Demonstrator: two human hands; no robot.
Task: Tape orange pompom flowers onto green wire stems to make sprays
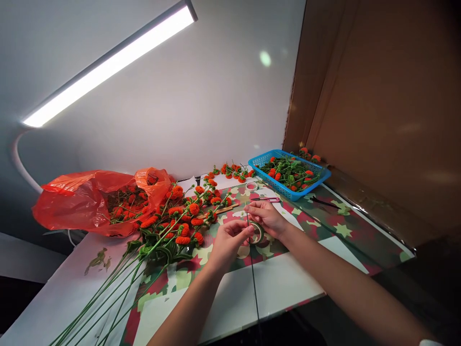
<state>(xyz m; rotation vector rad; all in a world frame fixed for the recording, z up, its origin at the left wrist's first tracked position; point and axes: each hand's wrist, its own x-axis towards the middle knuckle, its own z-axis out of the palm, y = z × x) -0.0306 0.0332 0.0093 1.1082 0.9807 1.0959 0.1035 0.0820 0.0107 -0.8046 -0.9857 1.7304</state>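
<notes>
"Pinching what in the left hand [226,238]?"

"Gripping a thin dark wire stem [254,283] between thumb and fingers, with the right hand [272,220] pinching near its top, probably for steadiness at two points."

"And the tape roll [261,234]?"

"Hanging between both hands, beside the stem, likely for easy reach; impossible to tell which fingers bear it."

"Why put the orange pompom flowers [193,209] leftward?"

"Probably to leave elbow room."
</notes>
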